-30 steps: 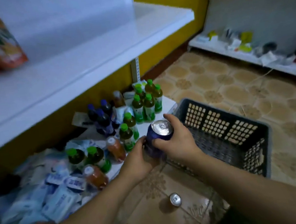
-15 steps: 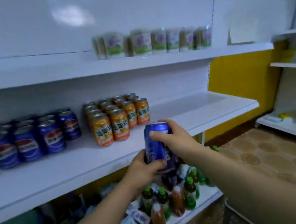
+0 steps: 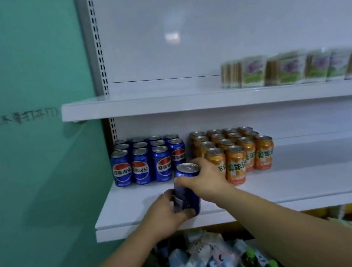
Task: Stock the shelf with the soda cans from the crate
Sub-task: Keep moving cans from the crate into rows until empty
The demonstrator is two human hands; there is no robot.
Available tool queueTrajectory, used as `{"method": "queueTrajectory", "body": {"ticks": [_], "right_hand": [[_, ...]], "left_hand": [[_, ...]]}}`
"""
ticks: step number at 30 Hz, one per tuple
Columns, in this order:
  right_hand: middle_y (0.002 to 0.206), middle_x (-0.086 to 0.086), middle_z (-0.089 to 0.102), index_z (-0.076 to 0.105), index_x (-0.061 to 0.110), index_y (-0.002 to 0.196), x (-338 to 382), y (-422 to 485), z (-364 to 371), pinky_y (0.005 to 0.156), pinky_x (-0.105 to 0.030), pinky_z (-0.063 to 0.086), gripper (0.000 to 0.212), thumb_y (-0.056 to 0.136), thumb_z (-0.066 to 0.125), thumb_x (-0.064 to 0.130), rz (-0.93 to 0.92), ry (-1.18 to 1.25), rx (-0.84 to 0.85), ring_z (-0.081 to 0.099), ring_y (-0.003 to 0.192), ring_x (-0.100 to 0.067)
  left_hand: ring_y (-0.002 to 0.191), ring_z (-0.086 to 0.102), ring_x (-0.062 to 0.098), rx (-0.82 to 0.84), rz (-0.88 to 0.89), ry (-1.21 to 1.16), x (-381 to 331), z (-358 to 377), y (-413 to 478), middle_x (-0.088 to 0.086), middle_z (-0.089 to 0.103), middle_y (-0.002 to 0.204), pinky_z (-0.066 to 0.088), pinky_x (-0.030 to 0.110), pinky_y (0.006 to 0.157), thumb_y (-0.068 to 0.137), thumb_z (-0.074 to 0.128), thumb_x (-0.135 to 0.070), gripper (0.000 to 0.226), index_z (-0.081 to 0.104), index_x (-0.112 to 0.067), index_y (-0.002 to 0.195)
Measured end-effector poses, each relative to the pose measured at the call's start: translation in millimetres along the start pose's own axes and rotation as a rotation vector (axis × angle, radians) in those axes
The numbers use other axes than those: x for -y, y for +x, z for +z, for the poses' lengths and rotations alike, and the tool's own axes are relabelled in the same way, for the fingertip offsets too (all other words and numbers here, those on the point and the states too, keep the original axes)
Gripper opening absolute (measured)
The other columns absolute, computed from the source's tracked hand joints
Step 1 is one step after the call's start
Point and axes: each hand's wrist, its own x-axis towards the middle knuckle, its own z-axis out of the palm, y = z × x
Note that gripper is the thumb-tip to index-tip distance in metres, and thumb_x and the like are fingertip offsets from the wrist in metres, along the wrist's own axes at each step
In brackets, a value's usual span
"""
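Observation:
I hold a blue soda can (image 3: 188, 196) upright in both hands, over the front part of the white middle shelf (image 3: 292, 186). My left hand (image 3: 166, 217) wraps its lower side and base. My right hand (image 3: 202, 178) grips its top rim from the right. Whether the can's base touches the shelf is hidden by my fingers. Behind it stands a block of several blue cola cans (image 3: 149, 160), with a gap at the front right of that block. Several orange soda cans (image 3: 234, 154) stand to the right. The crate is out of view.
A green wall (image 3: 32, 155) borders the shelving on the left. The upper shelf (image 3: 165, 101) carries a row of small cartons (image 3: 297, 68) at the right. Below the middle shelf lie blue-white packets (image 3: 203, 262) and green-capped bottles (image 3: 248, 259).
The view swung up and left from the floor crate to the shelving. Both hands carried the blue can up and leftward, to just in front of the blue cola cans.

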Motion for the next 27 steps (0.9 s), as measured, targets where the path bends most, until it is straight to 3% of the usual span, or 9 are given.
{"method": "queueTrajectory", "body": {"ticks": [3,5,8,11,14,17,21,25,27], "right_hand": [[0.112,0.004,0.057,0.051,0.022,0.123,-3.1,19.5,19.0,0.084,-0.034,0.051,0.059,0.075,0.079,0.04,-0.015,-0.024,0.012,0.053,0.097,-0.015],[0.116,0.003,0.057,0.051,0.022,0.124,-9.6,32.4,27.0,0.082,-0.034,0.051,0.06,0.074,0.08,0.039,-0.01,-0.011,0.019,0.053,0.099,-0.015],[0.123,0.001,0.055,0.049,0.026,0.125,-19.0,50.1,34.6,0.087,-0.038,0.052,0.069,0.067,0.08,0.047,-0.011,-0.011,-0.011,0.055,0.106,-0.018],[0.131,0.0,0.047,0.043,0.027,0.133,-27.7,62.3,38.9,0.099,-0.043,0.048,0.076,0.07,0.079,0.05,-0.02,-0.017,-0.064,0.052,0.117,-0.022],[0.137,0.004,0.04,0.03,0.028,0.144,-39.6,65.7,39.0,0.105,-0.039,0.038,0.078,0.081,0.074,0.035,-0.061,0.014,-0.039,0.044,0.126,-0.019],[0.126,0.011,0.041,0.022,0.03,0.147,-47.2,66.1,38.1,0.105,-0.036,0.035,0.077,0.087,0.069,0.022,-0.048,0.087,0.053,0.041,0.123,-0.012],[0.142,0.005,0.045,0.026,0.031,0.144,-52.2,88.8,50.3,0.107,-0.04,0.035,0.077,0.083,0.074,0.031,-0.062,0.034,-0.027,0.043,0.132,-0.018],[0.152,0.003,0.034,0.013,0.03,0.15,-68.3,100.2,65.9,0.11,-0.039,0.033,0.098,0.077,0.079,0.028,-0.035,0.019,-0.029,0.036,0.138,-0.02],[0.152,0.002,0.037,0.014,0.027,0.15,-77.2,102.9,69.5,0.109,-0.037,0.034,0.097,0.077,0.079,0.029,-0.008,0.01,-0.027,0.038,0.137,-0.02]], "left_hand": [[0.11,0.055,0.018,0.053,-0.06,0.385,26.6,-16.1,15.6,-0.003,0.056,0.128,0.044,0.037,0.092,0.074,0.059,-0.068,0.066,0.052,-0.024,0.123],[0.13,0.042,0.019,0.098,-0.097,0.597,43.5,-22.8,25.2,-0.001,0.043,0.145,0.029,0.048,0.109,0.078,0.047,-0.075,0.077,0.044,-0.026,0.136],[0.147,0.009,0.017,0.108,-0.139,0.67,60.4,-25.7,38.7,-0.006,0.012,0.161,0.002,0.059,0.115,0.084,0.033,-0.077,0.081,0.022,-0.032,0.15],[0.148,-0.002,0.016,0.077,-0.182,0.658,66.4,-21.2,46.2,-0.009,0.001,0.162,-0.004,0.058,0.116,0.083,0.026,-0.078,0.081,0.013,-0.037,0.152],[0.148,-0.002,0.014,0.051,-0.18,0.675,72.1,-17.9,48.8,-0.011,0.001,0.162,-0.002,0.055,0.117,0.083,0.024,-0.08,0.081,0.011,-0.038,0.152],[0.148,-0.002,0.015,0.046,-0.176,0.706,74.2,-17.7,51.2,-0.01,0.001,0.161,-0.002,0.055,0.117,0.083,0.023,-0.079,0.08,0.009,-0.039,0.151],[0.148,-0.002,0.014,0.056,-0.184,0.706,72.7,-15.3,51.8,-0.01,0.0,0.162,-0.002,0.054,0.117,0.084,0.024,-0.078,0.08,0.009,-0.038,0.152],[0.148,-0.003,0.013,0.053,-0.183,0.696,73.3,-15.1,49.6,-0.011,-0.001,0.161,-0.003,0.053,0.118,0.085,0.024,-0.077,0.08,0.009,-0.037,0.152],[0.148,-0.004,0.013,0.054,-0.179,0.697,73.2,-15.4,49.9,-0.011,-0.001,0.161,-0.004,0.053,0.118,0.085,0.024,-0.077,0.08,0.008,-0.037,0.152]]}}
